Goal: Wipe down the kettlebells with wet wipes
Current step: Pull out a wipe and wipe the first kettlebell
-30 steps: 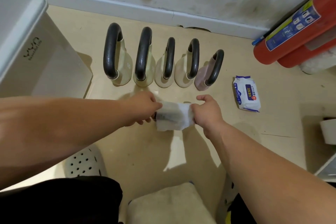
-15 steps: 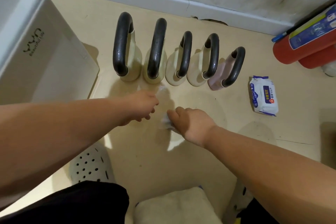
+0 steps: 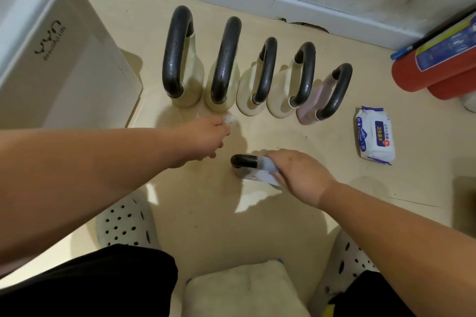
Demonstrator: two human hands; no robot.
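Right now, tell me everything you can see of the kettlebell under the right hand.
The small kettlebell stands on the beige floor, apart from the row of five and nearer the person. Only its dark, glossy handle shows clearly, curving down at the left end. The right hand presses a white wet wipe over the rest of the handle, so the body is mostly hidden and its colour cannot be told. The left hand does not touch it.

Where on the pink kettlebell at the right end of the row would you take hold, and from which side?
Probably by the black handle of the pink kettlebell, from above. The loop stands upright over the body, its opening facing sideways, so fingers can hook through. A cream kettlebell crowds its left; the right side, towards the wipes pack, is free.
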